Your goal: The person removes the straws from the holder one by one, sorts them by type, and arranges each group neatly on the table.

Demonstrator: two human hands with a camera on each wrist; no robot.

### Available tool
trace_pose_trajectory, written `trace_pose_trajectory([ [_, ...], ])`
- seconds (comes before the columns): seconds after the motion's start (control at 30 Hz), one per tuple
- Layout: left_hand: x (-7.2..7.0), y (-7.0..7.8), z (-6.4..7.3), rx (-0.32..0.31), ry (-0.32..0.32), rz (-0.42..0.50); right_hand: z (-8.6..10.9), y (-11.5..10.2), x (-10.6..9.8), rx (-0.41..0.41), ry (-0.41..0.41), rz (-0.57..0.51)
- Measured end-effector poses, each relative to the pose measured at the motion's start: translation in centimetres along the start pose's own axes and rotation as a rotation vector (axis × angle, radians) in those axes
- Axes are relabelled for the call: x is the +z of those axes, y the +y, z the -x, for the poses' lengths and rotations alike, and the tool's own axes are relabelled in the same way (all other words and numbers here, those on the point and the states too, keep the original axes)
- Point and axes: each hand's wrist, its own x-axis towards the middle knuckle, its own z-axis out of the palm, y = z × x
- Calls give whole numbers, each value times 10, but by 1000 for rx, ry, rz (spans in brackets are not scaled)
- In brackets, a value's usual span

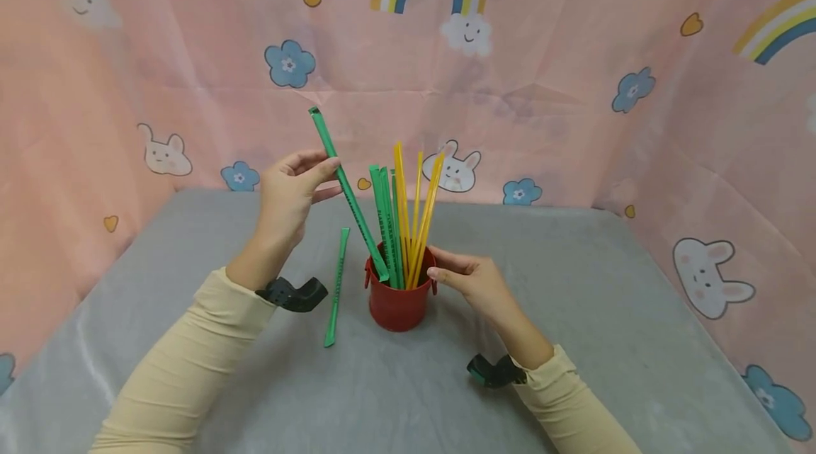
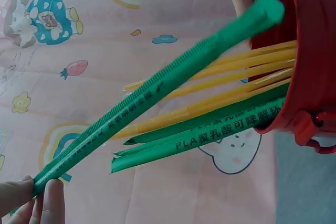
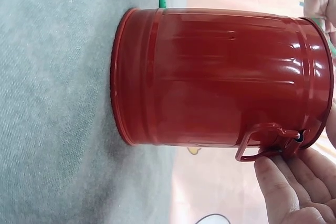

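My left hand (image 1: 287, 192) pinches a green paper-wrapped straw (image 1: 347, 192) near its upper end. The straw slants down to the right, and its lower end overlaps the mouth of a small red bucket (image 1: 398, 309). Several green wrapped straws (image 1: 385, 217) and several yellow straws (image 1: 426, 217) stand inside the bucket, leaning against its rim. At the bucket's right side, my right hand (image 1: 474, 280) grips the rim, thumb at the near edge. The right wrist view shows its fingers (image 3: 275, 182) against the small wire handle (image 3: 257, 142).
Another green wrapped straw (image 1: 338, 287) lies on the grey tablecloth (image 1: 561, 298) left of the bucket. A pink patterned curtain (image 1: 542, 86) hangs behind and along both sides of the table. Dark wrist cameras (image 1: 293, 294) stick out from both sleeves.
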Motion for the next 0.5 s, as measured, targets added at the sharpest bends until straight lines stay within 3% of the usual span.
trace_pose_trajectory([
  [0.17, -10, 2, -3, -33, -3, 15, 0, 0, 0, 1, -5, 11],
  [0.5, -23, 0, -8, -144, -60, -82, 0, 0, 0, -1, 4, 23],
])
